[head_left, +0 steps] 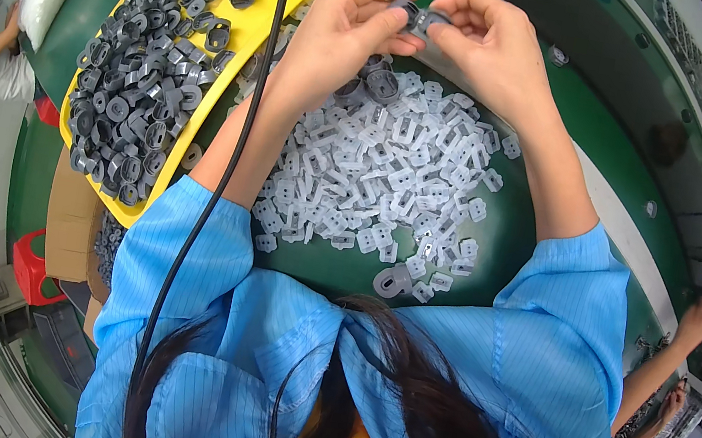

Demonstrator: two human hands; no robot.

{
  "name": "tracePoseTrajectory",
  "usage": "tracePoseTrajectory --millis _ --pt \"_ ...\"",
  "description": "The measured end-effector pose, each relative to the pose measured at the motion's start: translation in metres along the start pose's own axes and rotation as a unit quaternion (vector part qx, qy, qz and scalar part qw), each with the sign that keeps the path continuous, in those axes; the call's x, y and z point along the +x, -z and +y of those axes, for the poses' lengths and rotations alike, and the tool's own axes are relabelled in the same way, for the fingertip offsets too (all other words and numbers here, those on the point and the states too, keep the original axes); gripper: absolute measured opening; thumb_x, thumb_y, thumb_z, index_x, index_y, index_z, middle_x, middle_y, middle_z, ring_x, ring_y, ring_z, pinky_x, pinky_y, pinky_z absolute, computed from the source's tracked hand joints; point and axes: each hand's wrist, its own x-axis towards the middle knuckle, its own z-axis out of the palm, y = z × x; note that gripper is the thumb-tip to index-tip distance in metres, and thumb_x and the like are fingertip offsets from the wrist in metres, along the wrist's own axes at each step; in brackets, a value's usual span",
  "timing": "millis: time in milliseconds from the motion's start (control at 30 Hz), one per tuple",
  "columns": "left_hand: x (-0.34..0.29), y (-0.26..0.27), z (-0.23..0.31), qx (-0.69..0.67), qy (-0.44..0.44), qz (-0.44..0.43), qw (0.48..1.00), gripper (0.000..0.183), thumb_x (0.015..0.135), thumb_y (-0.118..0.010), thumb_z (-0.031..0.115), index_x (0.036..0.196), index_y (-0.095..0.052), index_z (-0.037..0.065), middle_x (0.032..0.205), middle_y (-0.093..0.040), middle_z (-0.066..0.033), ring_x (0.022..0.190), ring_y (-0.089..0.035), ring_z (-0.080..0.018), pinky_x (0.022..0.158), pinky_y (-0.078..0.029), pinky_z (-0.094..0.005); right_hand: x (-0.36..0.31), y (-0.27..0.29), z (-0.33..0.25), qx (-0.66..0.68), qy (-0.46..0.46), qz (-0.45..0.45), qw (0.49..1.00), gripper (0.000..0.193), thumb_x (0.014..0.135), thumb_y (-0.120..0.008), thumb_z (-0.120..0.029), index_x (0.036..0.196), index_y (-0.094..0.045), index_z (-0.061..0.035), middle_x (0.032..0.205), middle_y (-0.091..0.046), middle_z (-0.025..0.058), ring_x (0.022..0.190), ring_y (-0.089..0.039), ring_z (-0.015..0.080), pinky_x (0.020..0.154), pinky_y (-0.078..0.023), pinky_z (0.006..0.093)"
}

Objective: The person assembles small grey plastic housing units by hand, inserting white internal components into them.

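Both my hands meet above the far edge of the pile of white parts. My left hand (358,23) is closed, its thumb and fingertips pinching a small dark grey plastic part (419,20) from the left. From the other side, my right hand (490,45) grips the same grey part with thumb and forefinger. Whether it is one piece or two joined pieces I cannot tell. Below my hands lies a heap of small translucent white plastic parts (378,168). A few loose dark grey parts (381,85) rest at the heap's far edge.
A yellow tray (227,101) of dark grey rings (140,91) stands left. A black cable (239,140) hangs across my left forearm. One grey part (394,280) lies near me. Below the tray is a cardboard box (72,223). Other people's hands (696,323) show at right.
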Motion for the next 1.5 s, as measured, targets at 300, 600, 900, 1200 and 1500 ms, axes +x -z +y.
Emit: tracePoseTrajectory --millis 300,600,900,1200,1500 --pt "0.005 0.009 0.001 0.061 -0.007 0.109 0.992 0.032 0.09 -0.058 0.012 0.118 -0.054 -0.002 0.091 -0.065 -0.0101 0.082 -0.061 -0.0124 0.078 -0.047 -0.0234 0.023 0.017 0.088 -0.237 -0.006 0.108 0.965 0.023 0.083 -0.064 -0.018 0.104 -0.064 -0.0084 0.087 -0.065 0.0045 0.082 -0.06 0.0174 0.075 -0.047 0.0289" --pt "0.006 0.013 -0.009 0.2 -0.093 0.139 0.965 0.041 0.08 -0.068 0.007 0.118 -0.056 -0.002 0.086 -0.067 -0.0066 0.076 -0.061 -0.0062 0.063 -0.046 -0.0174 0.01 -0.037 0.025 -0.208 0.154 -0.013 0.966 0.016 0.077 -0.066 -0.022 0.085 -0.072 -0.009 0.086 -0.062 0.0117 0.089 -0.056 0.0304 0.081 -0.046 0.0393" --pt "-0.001 0.005 -0.012 0.251 -0.059 0.116 0.959 0.03 0.076 -0.07 0.008 0.103 -0.06 -0.002 0.079 -0.067 -0.0118 0.073 -0.069 -0.0183 0.067 -0.054 -0.0272 0.005 0.001 0.027 -0.199 -0.06 -0.067 0.976 0.02 0.07 -0.066 -0.021 0.07 -0.065 -0.001 0.066 -0.065 0.0124 0.066 -0.064 0.0279 0.067 -0.051 0.0361" --pt "0.004 0.003 -0.027 0.227 -0.03 0.103 0.968 0.034 0.076 -0.071 0.013 0.104 -0.058 -0.001 0.071 -0.068 -0.0105 0.063 -0.065 -0.0163 0.06 -0.05 -0.0271 -0.001 -0.005 0.016 -0.292 0.209 -0.109 0.927 0.014 0.075 -0.06 -0.007 0.086 -0.069 -0.0063 0.086 -0.061 0.0115 0.088 -0.059 0.0291 0.076 -0.05 0.0392" --pt "-0.002 -0.014 -0.012 0.303 -0.151 0.148 0.929 0.032 0.071 -0.073 0.003 0.098 -0.056 -0.001 0.105 -0.05 -0.0119 0.075 -0.064 -0.0197 0.064 -0.055 -0.0301 0.008 0.001 0.012 0.09 -0.025 -0.043 0.995 0.018 0.077 -0.07 -0.019 0.082 -0.069 -0.0023 0.068 -0.062 0.0009 0.062 -0.055 0.0071 0.058 -0.044 0.0242"
